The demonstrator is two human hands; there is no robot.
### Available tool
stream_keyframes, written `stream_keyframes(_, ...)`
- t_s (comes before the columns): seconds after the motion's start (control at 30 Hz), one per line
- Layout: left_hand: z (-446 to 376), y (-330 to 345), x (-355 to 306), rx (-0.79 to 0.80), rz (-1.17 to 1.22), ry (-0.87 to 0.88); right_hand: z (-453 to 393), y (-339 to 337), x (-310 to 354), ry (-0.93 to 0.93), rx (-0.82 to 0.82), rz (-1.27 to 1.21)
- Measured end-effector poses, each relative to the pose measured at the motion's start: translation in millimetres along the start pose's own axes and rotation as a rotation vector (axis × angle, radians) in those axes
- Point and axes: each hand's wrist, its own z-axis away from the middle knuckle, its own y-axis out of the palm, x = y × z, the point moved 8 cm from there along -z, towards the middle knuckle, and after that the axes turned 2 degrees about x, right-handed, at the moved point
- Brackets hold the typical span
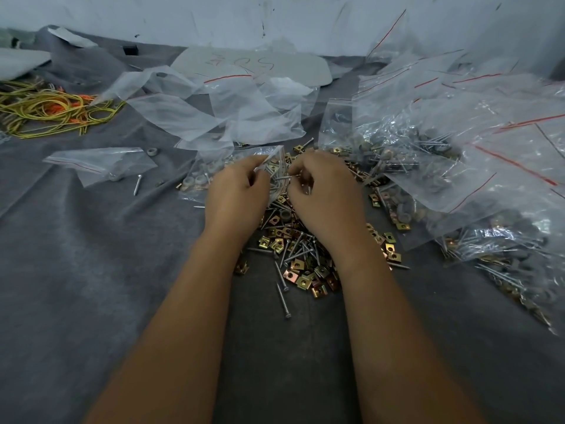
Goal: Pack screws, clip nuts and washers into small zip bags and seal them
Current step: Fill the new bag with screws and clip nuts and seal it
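My left hand (237, 194) pinches the edge of a small clear zip bag (211, 174) that holds several grey washers and screws. My right hand (321, 194) is just to its right, fingers curled round a few silver screws (282, 178) whose tips point into the bag's mouth. Below and between both hands lies a loose pile of gold clip nuts (299, 270) mixed with long screws (282, 293) on the grey cloth (91, 270).
Filled zip bags with red seal lines (443, 166) are heaped at the right. Empty bags (232, 117) lie behind my hands, one more bag (101, 165) at the left. Yellow and orange cords (52, 110) sit far left. A pale wall (275, 19) bounds the back.
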Motion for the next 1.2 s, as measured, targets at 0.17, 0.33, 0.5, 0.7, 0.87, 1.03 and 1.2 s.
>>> stream_keyframes(0.17,1,1,-6,0.016,-0.008,0.061,-2,9,9,-0.078,0.013,-0.074)
stream_keyframes(0.33,-2,-10,8,-0.128,-0.002,-0.071,-3,-5,-20,0.145,-0.087,-0.120)
stream_keyframes(0.5,-3,-11,10,-0.133,0.028,-0.107,0,14,-38,0.212,0.203,0.037)
stream_keyframes(0.7,-2,-7,11,-0.097,0.045,-0.111,0,18,-37,0.188,0.270,0.166)
stream_keyframes(0.87,-1,-5,12,-0.081,0.065,-0.113,1,18,-42,0.222,0.300,0.145)
stream_keyframes(1.03,-1,-6,14,-0.083,0.077,-0.132,1,18,-42,0.215,0.289,0.213)
stream_keyframes(1.2,0,-6,14,-0.081,0.090,-0.131,1,17,-44,0.246,0.289,0.189)
